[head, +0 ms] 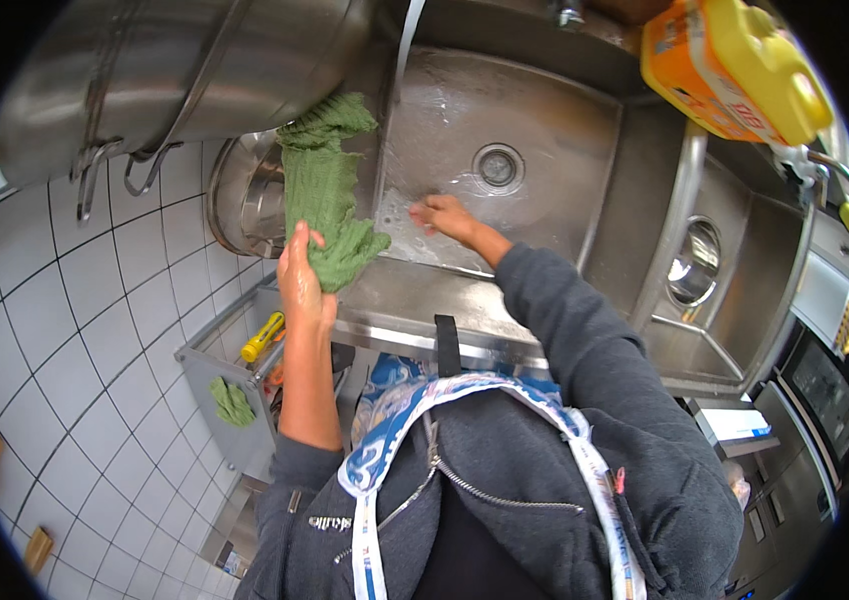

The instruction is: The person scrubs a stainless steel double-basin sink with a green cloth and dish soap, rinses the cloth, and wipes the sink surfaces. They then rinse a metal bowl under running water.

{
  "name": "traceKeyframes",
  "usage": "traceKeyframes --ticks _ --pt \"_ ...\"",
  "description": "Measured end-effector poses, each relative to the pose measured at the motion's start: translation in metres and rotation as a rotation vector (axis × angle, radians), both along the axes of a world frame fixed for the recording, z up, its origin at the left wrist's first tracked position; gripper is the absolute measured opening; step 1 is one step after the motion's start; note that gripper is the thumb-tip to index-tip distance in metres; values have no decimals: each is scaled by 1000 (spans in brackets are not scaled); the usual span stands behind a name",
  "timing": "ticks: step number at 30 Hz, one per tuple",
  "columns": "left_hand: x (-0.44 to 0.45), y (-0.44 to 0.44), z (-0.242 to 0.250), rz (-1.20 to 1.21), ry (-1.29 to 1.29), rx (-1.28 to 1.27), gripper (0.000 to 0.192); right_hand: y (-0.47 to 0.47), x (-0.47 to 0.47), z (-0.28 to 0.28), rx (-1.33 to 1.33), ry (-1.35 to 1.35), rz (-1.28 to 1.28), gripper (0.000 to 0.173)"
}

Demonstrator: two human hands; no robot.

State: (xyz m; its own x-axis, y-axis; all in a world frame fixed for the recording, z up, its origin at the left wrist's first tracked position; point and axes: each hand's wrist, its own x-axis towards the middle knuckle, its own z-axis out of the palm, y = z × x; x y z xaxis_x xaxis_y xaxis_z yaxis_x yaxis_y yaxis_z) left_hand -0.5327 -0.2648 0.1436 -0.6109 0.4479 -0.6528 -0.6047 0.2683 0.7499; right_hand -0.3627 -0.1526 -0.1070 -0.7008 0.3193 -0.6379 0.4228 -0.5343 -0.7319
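My left hand (300,274) grips the lower end of a wet-looking green mesh cloth (322,180). From there the cloth stretches up along the left rim of a stainless steel sink (454,112), its far end bunched below a large steel pot. Over the front left part of the basin is my right hand (448,217), apart from the cloth, its fingers loosely bent and blurred. Nothing shows in that hand. A round drain strainer (499,169) sits in the wet sink floor, beyond the right hand.
A large steel vessel (192,67) with hanging handles fills the upper left. Round steel cookware (244,195) leans by the tiled wall (94,277). A yellow jug (739,75) stands at upper right, beside a second basin (762,262) holding a steel bowl (694,259). A yellow-handled tool (263,337) lies lower left.
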Motion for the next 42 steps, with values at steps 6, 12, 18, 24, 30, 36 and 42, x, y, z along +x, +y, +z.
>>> traceKeyframes --ticks 6,12,18,24,30,36,42 --pt "5 -8 14 -5 58 -17 35 -42 -97 -65 271 203 -483 23" --pt "10 -12 -1 87 -17 -43 34 -106 -51 -47 848 314 266 17" --pt "3 -15 8 85 2 0 33 2 91 -8 608 -302 1417 25" --pt "11 -3 -1 82 -45 -25 34 -1 89 6 958 -104 786 22" --pt "26 2 -8 -81 24 -45 34 -79 -60 -59 -22 238 -73 30" --pt "31 6 -12 -22 -23 -106 32 -62 53 -81 -312 38 163 31" --pt "30 15 -9 -79 -68 -9 32 64 203 -44 279 -546 624 29"
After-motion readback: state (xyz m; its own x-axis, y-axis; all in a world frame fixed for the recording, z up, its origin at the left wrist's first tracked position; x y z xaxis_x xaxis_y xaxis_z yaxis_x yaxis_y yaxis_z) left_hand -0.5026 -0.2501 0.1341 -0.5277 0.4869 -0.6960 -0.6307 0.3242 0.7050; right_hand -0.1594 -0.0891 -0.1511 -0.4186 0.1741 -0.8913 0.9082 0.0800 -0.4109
